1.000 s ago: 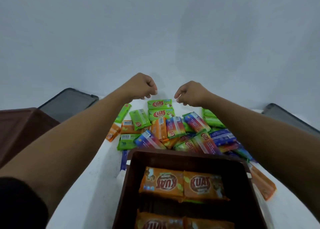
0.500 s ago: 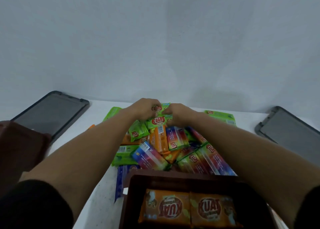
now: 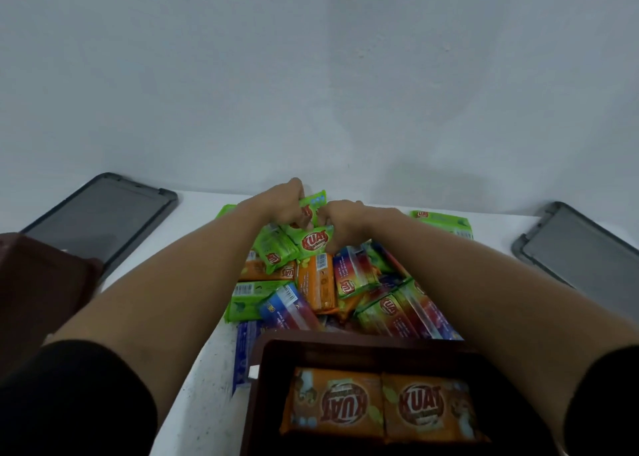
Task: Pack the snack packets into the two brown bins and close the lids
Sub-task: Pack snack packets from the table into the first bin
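Head view shows you the white table [image 3: 193, 369] first, with 2 grey lids [image 3: 100, 217] lying flat at its far left and right edges. Nearest you sits an open brown bin [image 3: 345, 346] holding 2 orange packets [image 3: 337, 403] side by side; a second brown bin [image 3: 41, 282] stands at your left. Between them lies the pile of snack packets [image 3: 318, 282]. Your left hand [image 3: 281, 205] grips 1 green packet [image 3: 313, 205]; your right hand [image 3: 345, 225] pinches another green one [image 3: 313, 243] just below.
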`<state>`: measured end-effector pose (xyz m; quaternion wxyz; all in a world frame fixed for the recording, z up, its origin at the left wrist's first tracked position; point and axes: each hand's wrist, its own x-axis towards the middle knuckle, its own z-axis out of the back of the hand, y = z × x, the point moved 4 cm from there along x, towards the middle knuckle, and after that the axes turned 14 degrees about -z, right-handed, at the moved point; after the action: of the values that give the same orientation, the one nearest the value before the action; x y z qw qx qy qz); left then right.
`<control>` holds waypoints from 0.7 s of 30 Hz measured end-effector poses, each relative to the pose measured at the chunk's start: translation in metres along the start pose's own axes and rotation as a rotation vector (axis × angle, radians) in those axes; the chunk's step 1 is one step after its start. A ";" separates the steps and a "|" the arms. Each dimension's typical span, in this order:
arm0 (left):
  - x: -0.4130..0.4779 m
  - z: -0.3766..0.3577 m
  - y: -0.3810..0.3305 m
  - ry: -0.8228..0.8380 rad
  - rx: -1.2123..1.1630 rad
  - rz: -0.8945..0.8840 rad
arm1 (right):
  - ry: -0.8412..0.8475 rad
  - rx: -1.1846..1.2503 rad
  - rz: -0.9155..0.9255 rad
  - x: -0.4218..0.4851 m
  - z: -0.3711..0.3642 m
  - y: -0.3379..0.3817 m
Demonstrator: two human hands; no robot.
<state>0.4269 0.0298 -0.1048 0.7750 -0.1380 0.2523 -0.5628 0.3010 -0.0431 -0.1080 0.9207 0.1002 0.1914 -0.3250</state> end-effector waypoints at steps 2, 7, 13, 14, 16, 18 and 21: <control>-0.005 0.001 -0.002 -0.060 -0.009 -0.015 | 0.009 -0.008 0.007 -0.003 0.001 0.002; -0.023 -0.002 0.002 -0.073 -0.038 -0.037 | -0.027 -0.110 0.026 -0.012 0.007 0.001; -0.057 0.023 -0.008 -0.197 -0.052 -0.055 | -0.055 0.105 0.063 -0.044 0.026 -0.011; -0.063 0.028 -0.011 -0.184 -0.006 -0.067 | -0.050 0.126 0.068 -0.052 0.030 -0.013; -0.075 0.037 -0.019 -0.174 0.105 -0.093 | -0.045 0.168 0.047 -0.067 0.037 -0.018; -0.086 0.041 -0.029 -0.191 0.176 -0.127 | -0.077 0.219 0.012 -0.080 0.043 -0.025; -0.101 0.043 -0.045 -0.185 0.222 -0.187 | -0.144 0.257 -0.033 -0.102 0.051 -0.033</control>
<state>0.3901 0.1067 -0.0225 0.7497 -0.1256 0.1020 -0.6417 0.2218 -0.0268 -0.0214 0.9062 0.1902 0.0832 -0.3683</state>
